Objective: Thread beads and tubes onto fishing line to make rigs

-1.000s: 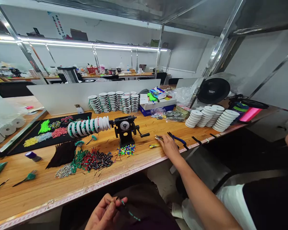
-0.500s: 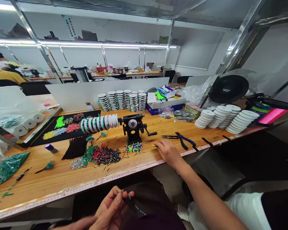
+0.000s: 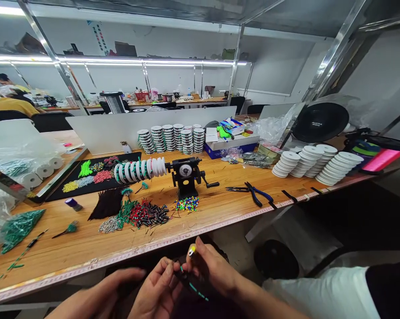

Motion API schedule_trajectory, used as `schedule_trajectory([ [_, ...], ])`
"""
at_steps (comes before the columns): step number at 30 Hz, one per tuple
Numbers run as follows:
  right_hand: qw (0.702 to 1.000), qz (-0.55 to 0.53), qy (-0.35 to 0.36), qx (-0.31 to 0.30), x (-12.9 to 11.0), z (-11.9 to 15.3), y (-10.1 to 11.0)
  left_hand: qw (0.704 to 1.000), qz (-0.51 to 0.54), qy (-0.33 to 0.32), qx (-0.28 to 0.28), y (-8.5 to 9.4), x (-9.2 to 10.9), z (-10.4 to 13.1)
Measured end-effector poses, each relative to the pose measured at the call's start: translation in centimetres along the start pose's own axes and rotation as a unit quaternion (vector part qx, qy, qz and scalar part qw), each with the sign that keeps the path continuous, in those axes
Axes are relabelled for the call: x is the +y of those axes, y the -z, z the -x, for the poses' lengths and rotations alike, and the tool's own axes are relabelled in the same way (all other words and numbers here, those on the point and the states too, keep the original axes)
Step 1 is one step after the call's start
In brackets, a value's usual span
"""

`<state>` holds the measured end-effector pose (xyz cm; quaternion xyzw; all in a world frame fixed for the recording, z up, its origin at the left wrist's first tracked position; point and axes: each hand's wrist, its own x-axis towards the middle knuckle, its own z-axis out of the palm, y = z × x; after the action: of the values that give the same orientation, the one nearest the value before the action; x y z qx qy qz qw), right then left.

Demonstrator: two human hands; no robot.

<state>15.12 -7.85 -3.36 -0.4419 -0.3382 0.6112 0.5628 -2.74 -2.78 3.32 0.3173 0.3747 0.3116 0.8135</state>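
Cord [image 3: 196, 290]: dark, dotted with teal beads.

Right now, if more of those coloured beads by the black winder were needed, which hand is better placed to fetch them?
Probably the right hand: it holds only a small yellow tool, and the beads lie just ahead of it. The left hand pinches the beaded cord.

The workbench [image 3: 219, 212] is made of smooth, lightly glossy wood. Matt black metal is seen on the hand-crank winder [image 3: 185, 176]; white plastic on the stacked spools [image 3: 314, 161]; blue plastic on the plier handles [image 3: 262, 194]
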Motion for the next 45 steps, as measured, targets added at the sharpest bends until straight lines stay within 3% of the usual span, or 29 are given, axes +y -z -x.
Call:
schedule_trajectory([
  [3, 0.999, -0.027, -0.011, 0.013, -0.3, 0.1, -0.9, 0.997, 0.047, 0.059, -0.012, -0.4, -3.2, -0.6],
  [6, 0.996, -0.078, -0.039, 0.023, -0.2, 0.0, -1.5, 0.994, 0.066, 0.078, -0.034, -0.1, -4.2, -1.2],
  [11, 0.986, -0.153, -0.068, 0.023, 0.8, 0.0, -1.8, 0.993, 0.081, 0.079, -0.044, 0.5, -4.3, -1.4],
  [21, 0.988, -0.151, -0.034, 0.012, 1.8, -0.1, -1.8, 0.993, 0.08, 0.084, -0.025, -0.1, -4.1, -1.2],
  [45, 0.987, -0.15, -0.058, 0.017, 0.8, 0.2, -2.3, 0.993, 0.08, 0.086, -0.014, -0.1, -4.5, -1.5],
])
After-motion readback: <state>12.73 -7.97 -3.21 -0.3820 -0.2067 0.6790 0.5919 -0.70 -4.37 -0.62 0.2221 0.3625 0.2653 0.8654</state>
